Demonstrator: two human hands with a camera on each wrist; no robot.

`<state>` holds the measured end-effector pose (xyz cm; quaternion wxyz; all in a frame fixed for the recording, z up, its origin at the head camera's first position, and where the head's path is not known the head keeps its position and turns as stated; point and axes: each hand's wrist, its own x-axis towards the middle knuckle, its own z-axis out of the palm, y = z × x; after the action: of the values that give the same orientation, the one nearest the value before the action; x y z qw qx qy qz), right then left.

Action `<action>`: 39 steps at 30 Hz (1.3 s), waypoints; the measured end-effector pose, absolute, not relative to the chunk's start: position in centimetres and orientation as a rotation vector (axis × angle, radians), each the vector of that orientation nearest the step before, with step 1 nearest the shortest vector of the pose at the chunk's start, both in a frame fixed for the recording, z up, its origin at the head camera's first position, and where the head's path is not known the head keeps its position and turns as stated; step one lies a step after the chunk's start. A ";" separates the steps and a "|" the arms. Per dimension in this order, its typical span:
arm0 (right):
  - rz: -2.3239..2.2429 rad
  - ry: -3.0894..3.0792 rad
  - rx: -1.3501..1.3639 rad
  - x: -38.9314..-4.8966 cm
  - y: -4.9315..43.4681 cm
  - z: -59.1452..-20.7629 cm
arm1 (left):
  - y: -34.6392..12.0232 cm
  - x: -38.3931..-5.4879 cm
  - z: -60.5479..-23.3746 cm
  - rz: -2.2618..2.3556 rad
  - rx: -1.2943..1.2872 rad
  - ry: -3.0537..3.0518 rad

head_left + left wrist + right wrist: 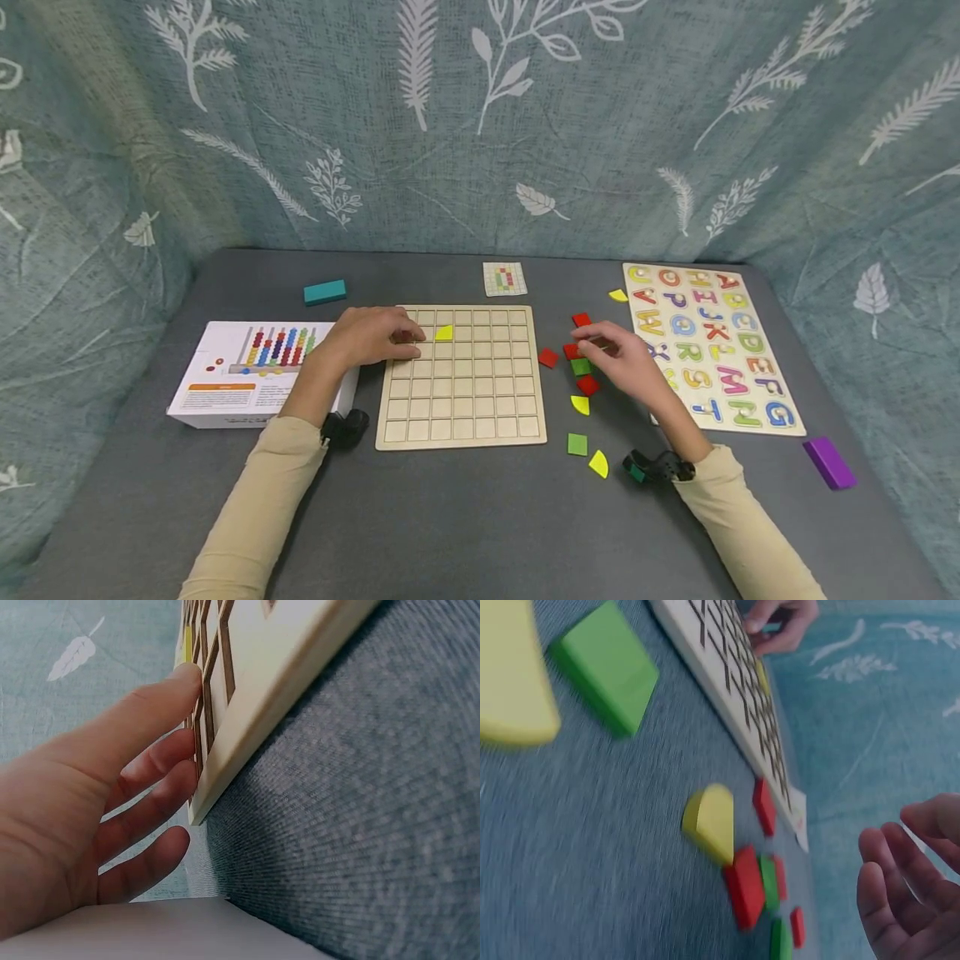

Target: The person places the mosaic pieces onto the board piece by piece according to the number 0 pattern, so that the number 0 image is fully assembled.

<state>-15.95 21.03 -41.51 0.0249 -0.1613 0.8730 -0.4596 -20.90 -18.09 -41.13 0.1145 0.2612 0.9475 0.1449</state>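
Note:
My left hand (371, 333) is at the upper left edge of a wooden grid board (453, 445), fingers bent loosely and fingertips right at its surface in the left wrist view. A yellow quarter-circle tile (444, 333) sits in an upper cell, just right of that hand. Beyond the board's right side, my right hand (618, 358) hovers over a loose group of red square tiles (588, 385) and a green square tile (581, 367). Its fingers are relaxed and slightly curved, with nothing between them in the right wrist view.
Nearer me lie another green tile (577, 444) and a yellow quarter-circle (598, 463). A patterned card (504, 279) is behind the board. A white box (217, 392) and teal block (325, 292) stand left; a letter puzzle (705, 367) and purple block (829, 463) lie right.

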 end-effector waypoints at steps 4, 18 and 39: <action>-1.467 2.696 -0.418 -15.7 22.2 -41.7 | -18.2 -20.8 -41.1 0.430 0.766 2.777; -1.206 2.738 -0.361 -22.4 23.6 -41.1 | -18.5 -20.8 -40.9 0.431 0.752 2.787; -1.053 2.727 -0.256 -27.3 27.7 -42.4 | -18.2 -20.8 -41.3 0.434 0.777 2.802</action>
<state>-27.33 27.73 -42.36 0.1035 -0.0867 0.9243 -0.3570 -20.77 -18.21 -41.28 0.1008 0.2631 0.9482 0.1470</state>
